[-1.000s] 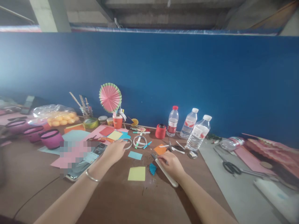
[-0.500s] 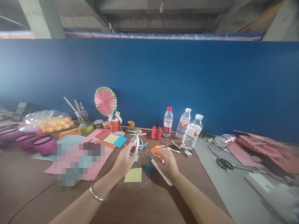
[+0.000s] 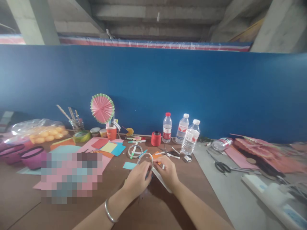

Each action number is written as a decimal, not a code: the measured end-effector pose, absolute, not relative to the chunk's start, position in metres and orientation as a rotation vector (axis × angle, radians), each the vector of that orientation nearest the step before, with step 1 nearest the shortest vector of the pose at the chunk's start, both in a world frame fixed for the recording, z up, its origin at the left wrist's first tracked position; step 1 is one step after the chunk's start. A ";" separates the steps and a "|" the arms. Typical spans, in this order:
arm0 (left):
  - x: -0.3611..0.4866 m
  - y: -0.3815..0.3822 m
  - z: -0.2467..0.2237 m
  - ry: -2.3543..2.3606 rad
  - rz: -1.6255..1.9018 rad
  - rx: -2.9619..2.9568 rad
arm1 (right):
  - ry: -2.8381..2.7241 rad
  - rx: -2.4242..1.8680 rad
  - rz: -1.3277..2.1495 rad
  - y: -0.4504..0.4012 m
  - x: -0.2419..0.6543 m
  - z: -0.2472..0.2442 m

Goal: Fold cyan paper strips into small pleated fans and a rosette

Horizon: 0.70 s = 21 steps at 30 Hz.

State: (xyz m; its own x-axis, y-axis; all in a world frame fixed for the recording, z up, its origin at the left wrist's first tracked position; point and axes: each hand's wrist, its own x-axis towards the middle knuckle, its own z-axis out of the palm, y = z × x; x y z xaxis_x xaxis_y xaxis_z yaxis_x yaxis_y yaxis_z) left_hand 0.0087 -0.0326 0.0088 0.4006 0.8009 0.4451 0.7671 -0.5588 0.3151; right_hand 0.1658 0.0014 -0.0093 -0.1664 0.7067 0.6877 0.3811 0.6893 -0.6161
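My left hand [image 3: 139, 177] has its fingers closed on a thin whitish ring [image 3: 146, 154] that looks like a roll of tape and stands up on edge. Fingers pinched, my right hand [image 3: 168, 169] meets the ring's right edge; what lies between the fingertips is too small to make out. Under the right hand a long white-handled tool [image 3: 163, 181] slants across the brown table [image 3: 153, 210]. A light blue paper piece [image 3: 129, 165] lies beside the left hand. Just behind it are more whitish rings [image 3: 135, 151] with thin pens or sticks across them.
Several water bottles [image 3: 167, 129] and a red spool [image 3: 155, 139] stand at the back. An orange cup [image 3: 111, 133] holds a pink paper fan [image 3: 102, 108]. Coloured paper [image 3: 107, 147] and purple containers [image 3: 33, 158] lie left. Right are black-handled scissors [image 3: 222, 166] and a white power strip [image 3: 271, 198].
My left hand has moved right and nearer, bringing the ring against my right hand's fingers. The yellow paper square no longer shows. The view has shifted slightly right.
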 end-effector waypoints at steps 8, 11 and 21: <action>0.004 -0.031 0.002 1.468 0.847 2.488 | -1.830 -0.964 0.391 0.000 0.162 -0.015; 0.003 -0.032 0.003 1.418 0.882 2.456 | -1.807 -0.917 0.402 0.002 0.163 -0.018; 0.004 -0.032 0.000 1.356 0.932 2.422 | -1.782 -0.815 0.291 -0.003 0.161 -0.014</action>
State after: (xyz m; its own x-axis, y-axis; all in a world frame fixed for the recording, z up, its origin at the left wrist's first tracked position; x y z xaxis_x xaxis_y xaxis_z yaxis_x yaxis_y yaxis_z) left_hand 0.0038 -0.0321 0.0003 0.3756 0.8249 0.4224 0.6902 -0.5531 0.4665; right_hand 0.1608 -0.0027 -0.0140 -0.1625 0.6526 0.7401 0.3832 0.7329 -0.5621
